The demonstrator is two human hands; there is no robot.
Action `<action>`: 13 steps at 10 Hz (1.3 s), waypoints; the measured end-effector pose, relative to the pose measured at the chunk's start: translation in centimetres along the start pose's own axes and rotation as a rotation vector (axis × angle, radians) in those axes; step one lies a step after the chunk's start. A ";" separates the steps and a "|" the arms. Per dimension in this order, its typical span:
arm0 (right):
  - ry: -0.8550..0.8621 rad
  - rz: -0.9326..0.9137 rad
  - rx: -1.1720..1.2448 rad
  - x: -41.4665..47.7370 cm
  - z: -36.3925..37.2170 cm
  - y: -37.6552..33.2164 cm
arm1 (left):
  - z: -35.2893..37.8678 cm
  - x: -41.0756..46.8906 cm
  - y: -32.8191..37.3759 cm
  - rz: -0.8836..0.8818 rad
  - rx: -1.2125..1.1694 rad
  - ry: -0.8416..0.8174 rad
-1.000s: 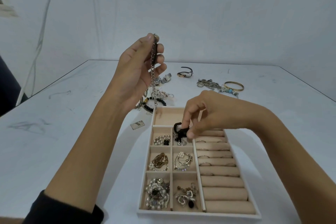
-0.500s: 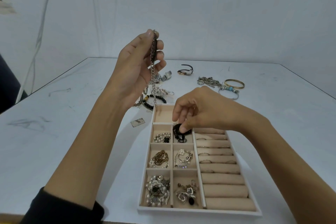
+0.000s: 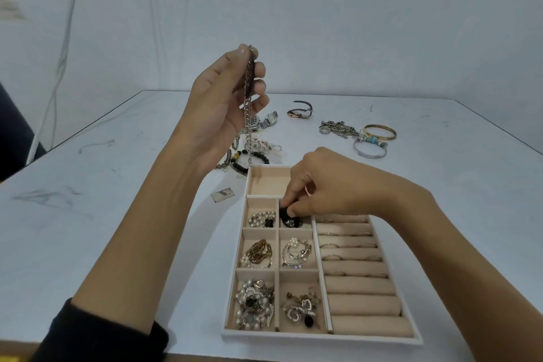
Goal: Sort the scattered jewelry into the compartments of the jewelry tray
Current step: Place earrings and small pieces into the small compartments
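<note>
Jewelry tray, beige, six small compartments filled, lies on a white table; left hand pinches one silver chain dangling above; right hand pinches one black piece in the far-right small compartment.

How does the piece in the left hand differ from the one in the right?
The chain is silvery and long; the black piece is small. The left hand holds the chain hanging high; the right hand pinches the black piece inside a tray compartment. Both are jewelry.
</note>
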State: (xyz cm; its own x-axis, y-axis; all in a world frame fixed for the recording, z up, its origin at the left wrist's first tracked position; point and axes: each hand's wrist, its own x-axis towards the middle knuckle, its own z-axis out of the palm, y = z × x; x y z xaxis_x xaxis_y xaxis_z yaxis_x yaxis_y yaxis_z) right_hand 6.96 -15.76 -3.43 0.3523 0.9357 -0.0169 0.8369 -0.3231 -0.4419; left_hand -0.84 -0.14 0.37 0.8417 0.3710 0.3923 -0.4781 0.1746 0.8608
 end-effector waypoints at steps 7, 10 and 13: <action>0.354 0.088 0.077 -3.0 -2.1 0.9 | 1.0 -1.4 0.0 -0.050 -0.142 -0.072; 0.399 0.541 -0.087 -10.9 3.7 2.9 | 0.6 -3.9 -1.2 -0.146 -0.201 -0.118; 0.166 0.624 -0.163 -12.3 4.9 2.1 | 0.8 -4.4 -2.2 -0.186 -0.091 -0.082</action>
State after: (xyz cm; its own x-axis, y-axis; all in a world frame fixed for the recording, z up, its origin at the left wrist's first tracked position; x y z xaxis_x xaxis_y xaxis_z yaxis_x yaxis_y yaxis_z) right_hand 2.31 -27.23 -8.56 0.8398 0.5366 -0.0819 0.5033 -0.8263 -0.2528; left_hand -3.30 -2.91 -2.96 0.9331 0.2504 0.2581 -0.3308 0.3163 0.8891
